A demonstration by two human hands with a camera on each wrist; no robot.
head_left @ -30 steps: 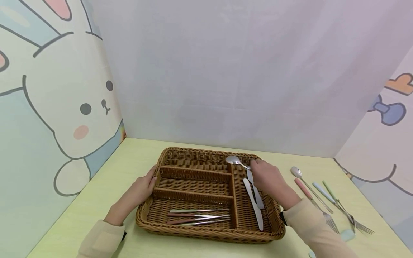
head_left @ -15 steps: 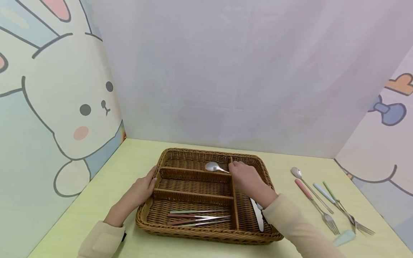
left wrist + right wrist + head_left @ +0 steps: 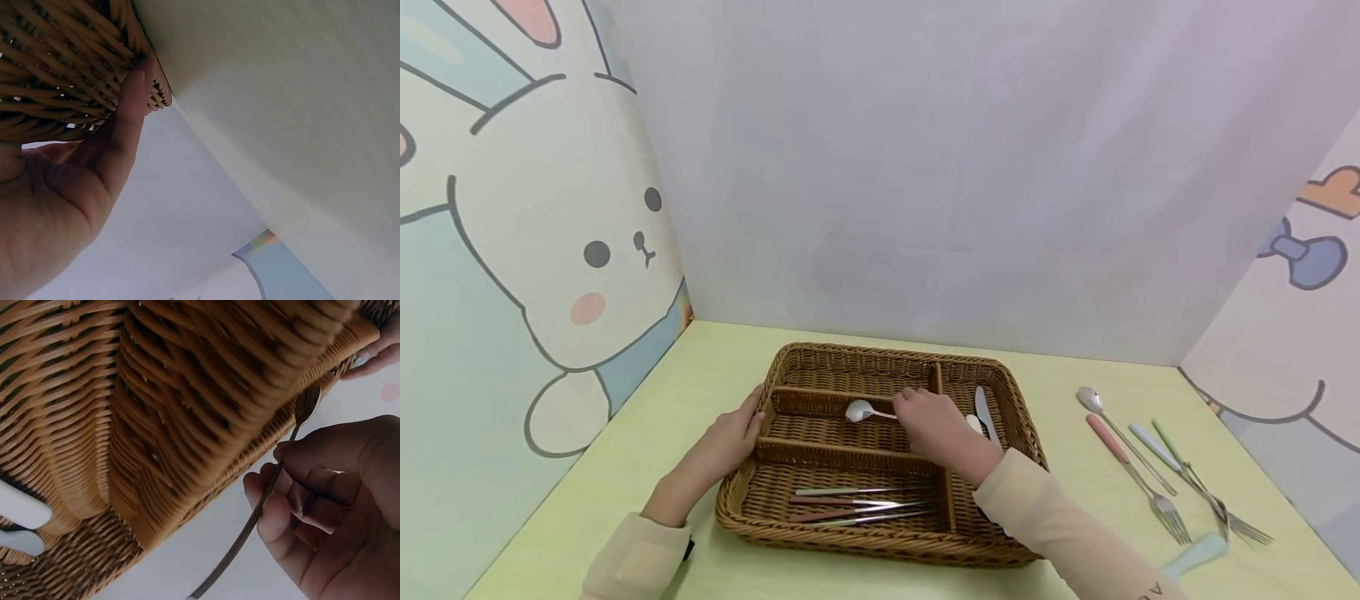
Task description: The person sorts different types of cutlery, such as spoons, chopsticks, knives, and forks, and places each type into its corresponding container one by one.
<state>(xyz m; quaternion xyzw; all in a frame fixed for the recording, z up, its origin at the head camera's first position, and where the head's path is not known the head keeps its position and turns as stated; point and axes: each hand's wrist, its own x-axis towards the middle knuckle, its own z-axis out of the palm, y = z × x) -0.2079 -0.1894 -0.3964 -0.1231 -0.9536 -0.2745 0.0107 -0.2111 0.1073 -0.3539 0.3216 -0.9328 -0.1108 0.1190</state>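
Your right hand (image 3: pixel 934 427) has its grip pinched on the handle of a spoon (image 3: pixel 861 411), holding it over the middle left compartment of the wicker tray (image 3: pixel 880 533) on the tabletop (image 3: pixel 700 367). Your left hand (image 3: pixel 730 433) rests on the tray's left rim, fingers straight, grip released

The right hand (image 3: pixel 934 429) hides most of the spoon's handle (image 3: pixel 883 414).

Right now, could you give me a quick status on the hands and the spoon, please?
Right hand pinches spoon over the wicker tray's middle compartment. Left hand steadies tray's left rim. Nothing blocks.
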